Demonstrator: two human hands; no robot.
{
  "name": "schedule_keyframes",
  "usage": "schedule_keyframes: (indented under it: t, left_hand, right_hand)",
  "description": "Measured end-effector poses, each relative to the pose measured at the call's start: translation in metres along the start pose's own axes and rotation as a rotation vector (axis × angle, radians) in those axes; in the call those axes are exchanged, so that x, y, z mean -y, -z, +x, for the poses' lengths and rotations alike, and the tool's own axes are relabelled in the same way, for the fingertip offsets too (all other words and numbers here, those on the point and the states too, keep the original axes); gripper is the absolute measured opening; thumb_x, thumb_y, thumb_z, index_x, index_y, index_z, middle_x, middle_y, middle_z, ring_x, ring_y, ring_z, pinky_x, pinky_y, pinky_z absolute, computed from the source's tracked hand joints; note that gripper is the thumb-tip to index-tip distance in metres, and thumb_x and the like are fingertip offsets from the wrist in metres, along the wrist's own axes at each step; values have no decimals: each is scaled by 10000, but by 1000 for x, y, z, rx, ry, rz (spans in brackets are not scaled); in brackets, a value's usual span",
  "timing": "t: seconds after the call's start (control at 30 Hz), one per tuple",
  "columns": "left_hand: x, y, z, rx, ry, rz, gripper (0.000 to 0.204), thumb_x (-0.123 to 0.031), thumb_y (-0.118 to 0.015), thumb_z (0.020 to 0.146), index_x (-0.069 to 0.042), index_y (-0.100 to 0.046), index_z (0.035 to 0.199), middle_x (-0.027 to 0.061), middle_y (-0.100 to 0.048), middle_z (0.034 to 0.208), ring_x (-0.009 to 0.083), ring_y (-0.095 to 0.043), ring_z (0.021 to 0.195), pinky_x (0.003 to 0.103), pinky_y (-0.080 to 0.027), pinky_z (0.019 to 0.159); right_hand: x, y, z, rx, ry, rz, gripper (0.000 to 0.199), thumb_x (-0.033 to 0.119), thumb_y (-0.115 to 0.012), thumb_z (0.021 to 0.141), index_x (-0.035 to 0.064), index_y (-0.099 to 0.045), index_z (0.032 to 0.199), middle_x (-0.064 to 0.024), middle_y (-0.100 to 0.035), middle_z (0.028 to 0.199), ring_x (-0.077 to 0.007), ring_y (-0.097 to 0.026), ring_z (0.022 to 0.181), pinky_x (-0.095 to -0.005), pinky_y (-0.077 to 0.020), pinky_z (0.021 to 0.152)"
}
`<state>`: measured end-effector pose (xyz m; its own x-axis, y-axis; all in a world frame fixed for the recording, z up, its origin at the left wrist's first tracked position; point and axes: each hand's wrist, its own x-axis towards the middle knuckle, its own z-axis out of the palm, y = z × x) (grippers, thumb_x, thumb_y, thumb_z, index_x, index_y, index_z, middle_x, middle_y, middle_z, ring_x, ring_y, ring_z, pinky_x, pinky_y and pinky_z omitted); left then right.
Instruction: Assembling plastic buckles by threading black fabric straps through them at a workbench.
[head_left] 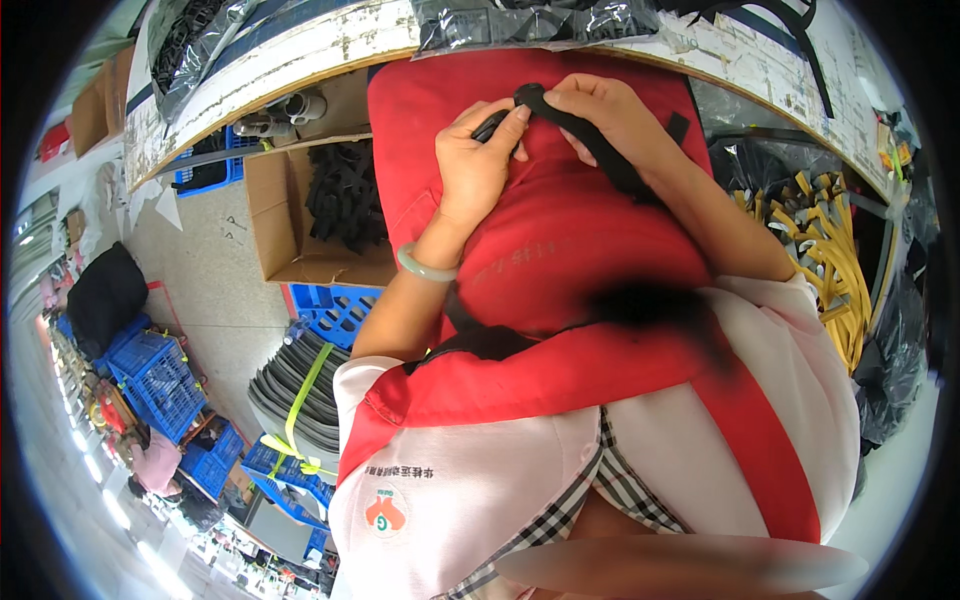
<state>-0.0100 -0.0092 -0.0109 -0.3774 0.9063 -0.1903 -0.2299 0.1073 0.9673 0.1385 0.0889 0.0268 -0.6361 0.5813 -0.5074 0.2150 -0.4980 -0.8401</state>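
Observation:
Both of my hands are raised over the red apron [560, 240] that covers my lap, just short of the table edge. A black webbing strap [622, 172] runs from between them down along my right forearm, and a dark rounded end [529, 95] shows at its top. My right hand [612, 118] pinches the strap near that end with thumb and fingers. My left hand [472, 165] is closed on a small dark piece [490, 126], its thumb tip touching the rounded end. Whether that piece joins the strap is hidden by the fingers.
A worn white table [370, 28] curves across the front, bearing plastic-wrapped black goods [535, 25]. At left are a cardboard box [275, 215] of black straps, blue crates [158, 385] and a grey strip bundle [300, 390]. Yellow straps [835, 270] hang at right. A person in pink [157, 462] is farther off.

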Motion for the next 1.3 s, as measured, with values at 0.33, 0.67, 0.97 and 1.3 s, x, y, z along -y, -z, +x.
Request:
schedule_keyframes:
  t: [0.33, 0.67, 0.97, 1.3]
  left_hand:
    - [3, 6, 6, -82, -489, 427, 135, -2, -718, 784, 31, -680, 910, 97, -631, 763, 153, -603, 633, 246, -468, 575]
    - [1, 12, 8, -8, -697, 593, 132, -10, -727, 779, 24, -676, 897, 103, -644, 822, 168, -619, 654, 253, -492, 590]
    - [-19, 17, 9, 69, 386, -516, 216, -144, -637, 897, 62, -620, 960, 127, -627, 820, 181, -564, 512, 205, -328, 350]
    - [-33, 11, 1, -48, 92, -103, 156, -122, -656, 883, 28, -669, 925, 70, -625, 643, 91, -561, 507, 196, -344, 400]
  right_hand:
    - [-5, -15, 4, -58, 142, 199, 235, 241, -635, 909, 12, -597, 940, -48, -599, 684, -100, -532, 499, -212, -411, 446]
    - [-17, -2, 20, 100, 117, 258, 258, 266, -624, 921, 28, -604, 1017, -26, -613, 754, -82, -556, 582, -196, -433, 506]
    - [-17, -9, 21, -90, 855, -545, 166, 170, -660, 878, 45, -664, 987, -9, -630, 847, -95, -565, 768, -216, -432, 693]
    - [0, -13, -5, -28, 393, -140, 167, 134, -651, 886, 11, -581, 976, -6, -586, 737, -55, -551, 570, -185, -453, 486]
